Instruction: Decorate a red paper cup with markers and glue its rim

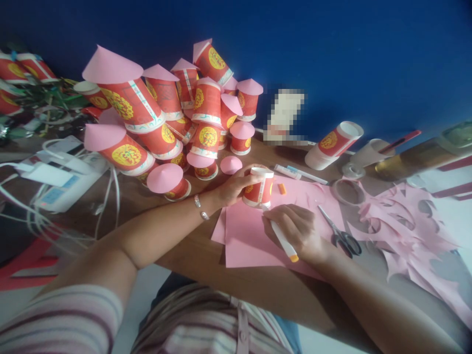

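A red paper cup [254, 191] with a white rim and yellow pattern is gripped by my left hand [236, 188], whose fingers wrap its left side and back. The cup is close above or on a sheet of pink paper [247, 241]; I cannot tell whether it touches. My right hand [295, 228] is closed round a white marker pen [282, 238] with an orange end, held like a pencil. The pen's tip points at the cup's lower edge. A small orange cap [282, 189] lies on the paper behind the cup.
Several red cups with pink cone tops [206, 101] are piled at the back left. Scissors [342, 236], a tape roll [348, 191] and pink paper scraps [401, 216] lie on the right. Stacked cups [332, 145] lean behind. White cables and a power strip [62, 177] sit left.
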A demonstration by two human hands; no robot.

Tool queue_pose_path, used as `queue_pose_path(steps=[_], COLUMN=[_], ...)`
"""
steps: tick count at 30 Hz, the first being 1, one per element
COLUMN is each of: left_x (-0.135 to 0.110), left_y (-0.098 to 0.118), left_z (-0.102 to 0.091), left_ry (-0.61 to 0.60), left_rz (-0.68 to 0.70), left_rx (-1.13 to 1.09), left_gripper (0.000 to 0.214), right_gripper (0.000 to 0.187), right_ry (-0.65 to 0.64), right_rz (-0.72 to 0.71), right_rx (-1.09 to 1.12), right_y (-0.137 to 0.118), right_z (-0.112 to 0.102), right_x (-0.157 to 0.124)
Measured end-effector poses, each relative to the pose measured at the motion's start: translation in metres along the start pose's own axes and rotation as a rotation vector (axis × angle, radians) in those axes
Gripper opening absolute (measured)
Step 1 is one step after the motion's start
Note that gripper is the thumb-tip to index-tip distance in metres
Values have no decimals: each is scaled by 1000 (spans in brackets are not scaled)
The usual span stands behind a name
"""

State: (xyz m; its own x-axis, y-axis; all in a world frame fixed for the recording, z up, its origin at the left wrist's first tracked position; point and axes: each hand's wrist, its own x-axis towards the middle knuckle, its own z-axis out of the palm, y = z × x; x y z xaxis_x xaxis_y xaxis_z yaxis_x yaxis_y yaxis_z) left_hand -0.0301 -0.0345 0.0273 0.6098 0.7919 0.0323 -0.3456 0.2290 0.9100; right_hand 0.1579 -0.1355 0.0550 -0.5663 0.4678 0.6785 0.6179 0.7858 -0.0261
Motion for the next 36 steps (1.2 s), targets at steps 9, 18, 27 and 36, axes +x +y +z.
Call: queue_pose_path(steps=[9, 18, 27, 36], left_x=[-1, 0, 0, 0], left_y=[3, 2, 2, 1], left_z=[2, 1, 1, -1], left_ry=[7, 4, 5, 12], left_rz=[8, -3, -5, -33], left_rx=[0, 13, 8, 23], left_gripper=[49, 51, 49, 45], right_gripper=[16, 15, 15, 18], right_ry=[8, -8, -5, 42], right_rz=[-11, -6, -11, -14], right_rx=[-4, 20, 6, 2], right_y=[0, 0, -1, 2], right_z=[0, 0, -1, -3], right_x=[0, -1, 1, 0])
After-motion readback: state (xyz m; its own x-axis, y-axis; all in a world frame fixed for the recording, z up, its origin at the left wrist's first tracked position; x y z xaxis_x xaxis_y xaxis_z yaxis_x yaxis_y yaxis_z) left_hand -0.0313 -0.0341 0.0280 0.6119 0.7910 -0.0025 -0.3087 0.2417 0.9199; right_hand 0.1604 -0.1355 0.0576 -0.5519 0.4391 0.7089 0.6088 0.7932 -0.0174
